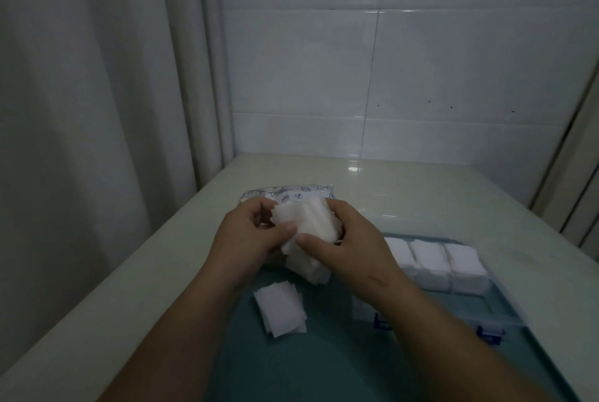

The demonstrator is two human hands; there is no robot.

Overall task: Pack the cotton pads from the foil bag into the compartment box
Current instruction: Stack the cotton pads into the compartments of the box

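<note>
— Where were the pads?
— A thick stack (310,223) sat between both hands, above the mat (327,366). The left hand (249,234) pinched its left end; the right hand (345,241) gripped its right side, thumb on the front.
— And the rest?
— A loose pile (282,311) lay on the mat below the left hand. The bag (288,195) lay just behind the hands. The box (507,312), to their right, held pads in three compartments.

Bare forearms; left hand (247,237), right hand (351,241)
</note>
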